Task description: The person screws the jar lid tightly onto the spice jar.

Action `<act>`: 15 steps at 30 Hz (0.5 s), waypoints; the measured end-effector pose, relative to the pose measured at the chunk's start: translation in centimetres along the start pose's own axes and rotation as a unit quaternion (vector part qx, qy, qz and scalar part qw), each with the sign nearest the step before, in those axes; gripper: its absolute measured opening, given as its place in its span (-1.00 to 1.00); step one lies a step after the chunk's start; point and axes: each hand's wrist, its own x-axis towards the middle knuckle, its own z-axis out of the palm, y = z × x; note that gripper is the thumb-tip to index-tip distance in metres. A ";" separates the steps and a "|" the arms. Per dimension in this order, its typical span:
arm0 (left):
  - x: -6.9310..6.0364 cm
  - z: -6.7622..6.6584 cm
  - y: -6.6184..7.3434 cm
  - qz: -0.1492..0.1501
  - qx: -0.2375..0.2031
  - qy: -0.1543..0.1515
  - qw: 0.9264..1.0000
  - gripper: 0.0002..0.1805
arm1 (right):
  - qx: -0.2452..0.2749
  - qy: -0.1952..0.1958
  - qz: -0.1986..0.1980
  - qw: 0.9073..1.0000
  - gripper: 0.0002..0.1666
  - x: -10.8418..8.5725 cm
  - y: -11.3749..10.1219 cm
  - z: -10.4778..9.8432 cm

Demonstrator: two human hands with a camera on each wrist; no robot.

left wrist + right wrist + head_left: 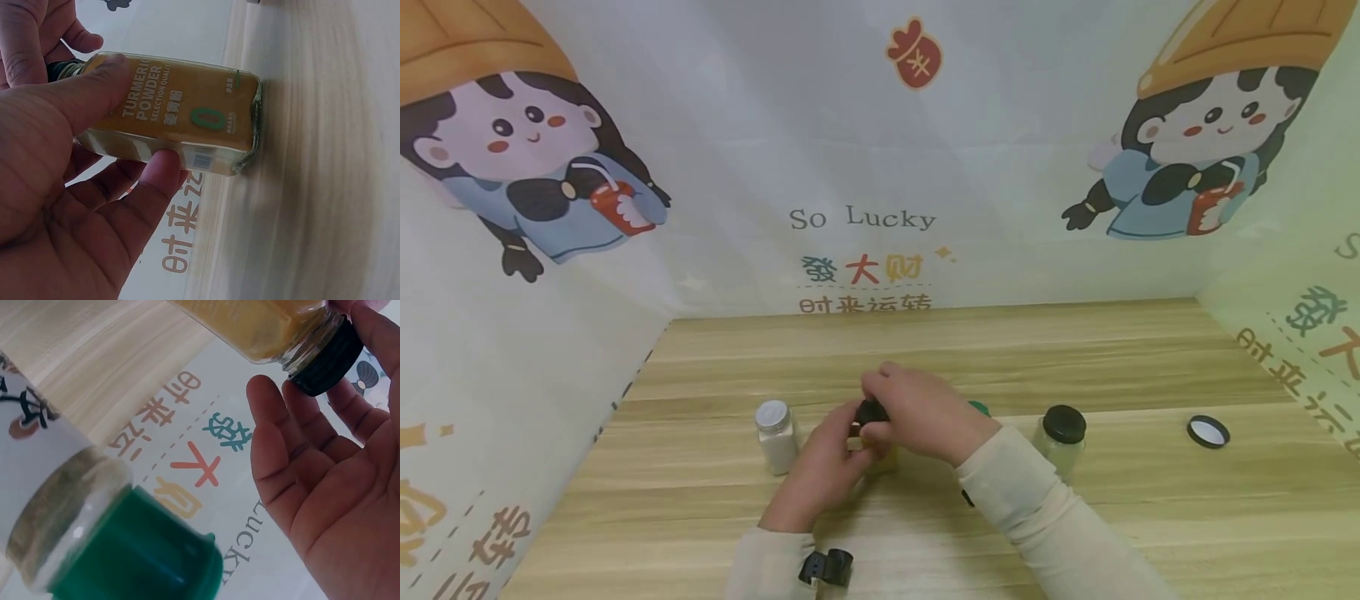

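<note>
My left hand [823, 471] grips a squarish clear jar of yellow-orange turmeric powder [187, 106], its thumb lying across the label. In the left wrist view the jar appears sideways, its base close to the wooden table. A black screw lid [331, 359] sits on the jar's neck. My right hand [928, 412] reaches over from the right and holds this lid between thumb and fingers. Part of the jar is hidden behind the hands in the head view.
A white-lidded jar of pale powder [777, 442] stands left of the hands. To the right are a green-capped jar [144, 550], mostly hidden by the right arm in the head view, a black-lidded jar [1064, 427] and a loose black lid [1208, 432]. Printed cloth walls [1000, 267] surround the table.
</note>
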 end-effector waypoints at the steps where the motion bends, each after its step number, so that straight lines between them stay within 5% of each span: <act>1: 0.0 0.1 0.0 0.000 0.000 -0.001 1.000 -0.56 | 0.000 -0.001 0.006 1.000 -0.65 0.0 0.0 0.0; 10: 0.1 0.2 -0.1 -0.009 0.006 0.005 1.000 -0.55 | 0.006 0.003 0.017 1.000 -0.61 -0.1 0.1 0.1; 15: 0.1 0.2 -0.2 -0.005 0.005 0.001 1.000 -0.55 | -0.001 0.014 -0.039 0.999 -0.76 -0.2 0.1 0.1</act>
